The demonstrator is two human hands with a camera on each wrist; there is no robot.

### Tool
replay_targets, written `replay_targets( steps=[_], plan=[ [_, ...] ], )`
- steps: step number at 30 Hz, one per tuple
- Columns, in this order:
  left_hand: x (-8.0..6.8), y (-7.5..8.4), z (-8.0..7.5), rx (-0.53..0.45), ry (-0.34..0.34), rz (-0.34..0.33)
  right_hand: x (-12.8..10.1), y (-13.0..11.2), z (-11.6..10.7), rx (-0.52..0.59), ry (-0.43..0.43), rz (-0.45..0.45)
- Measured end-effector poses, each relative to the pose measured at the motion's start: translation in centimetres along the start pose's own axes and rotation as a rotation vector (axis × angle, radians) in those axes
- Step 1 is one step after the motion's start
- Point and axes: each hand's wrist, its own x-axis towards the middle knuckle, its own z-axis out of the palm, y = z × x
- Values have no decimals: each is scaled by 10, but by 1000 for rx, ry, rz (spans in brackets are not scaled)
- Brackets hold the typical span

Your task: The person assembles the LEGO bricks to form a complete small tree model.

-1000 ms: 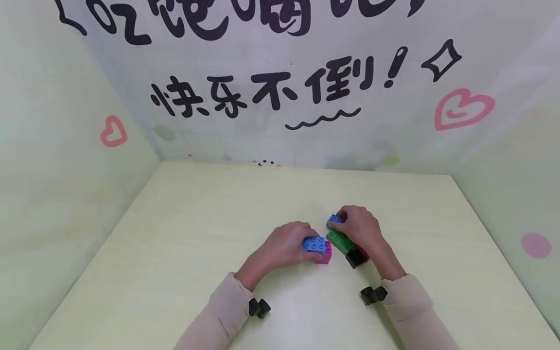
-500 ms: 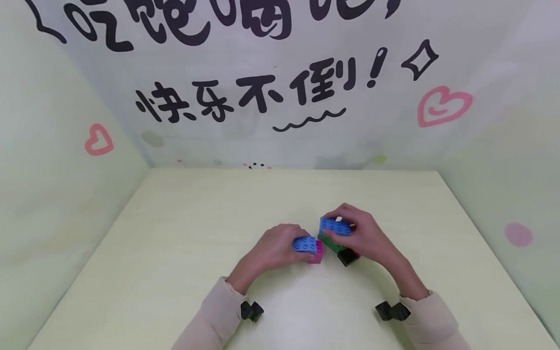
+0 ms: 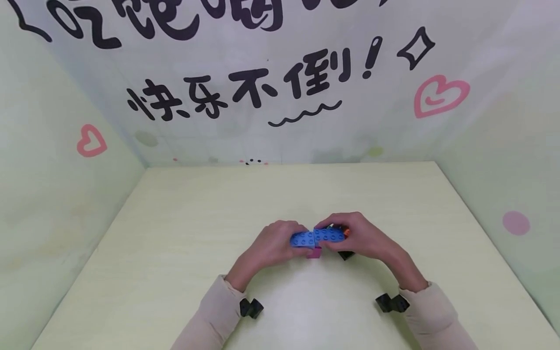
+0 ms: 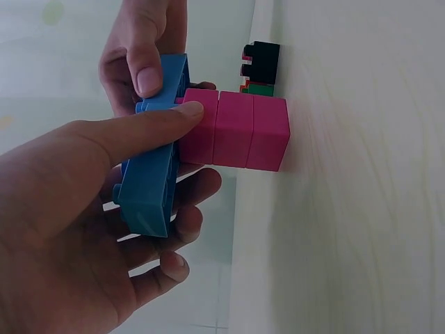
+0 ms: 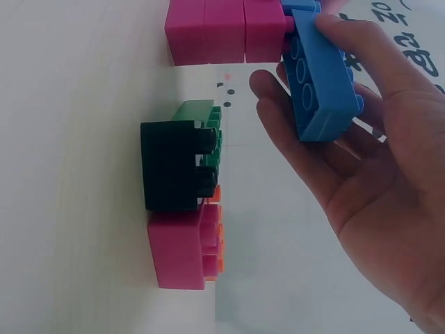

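Lower ctr of head view: L hand grips blue brick atop pink stack; R hand pinches 2nd blue brick, end to end w/ 1st. Blk brick mid-left, R-wrist view.

Two bricks are blue, the stack plain pink.

The right hand now holds its blue block at the top of the pink stack, end to end with the other blue block, instead of by the green block.
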Motion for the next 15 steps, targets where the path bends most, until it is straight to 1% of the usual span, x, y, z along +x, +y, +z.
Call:
replay_targets(
  steps=[6,15],
  plan=[
    [1,-1,-1,-12,5,12,0,-3,-2,-13,-39,27],
    [0,-1,-2,-31,-4,10,2,-7,1,-53,-28,4]
  ],
)
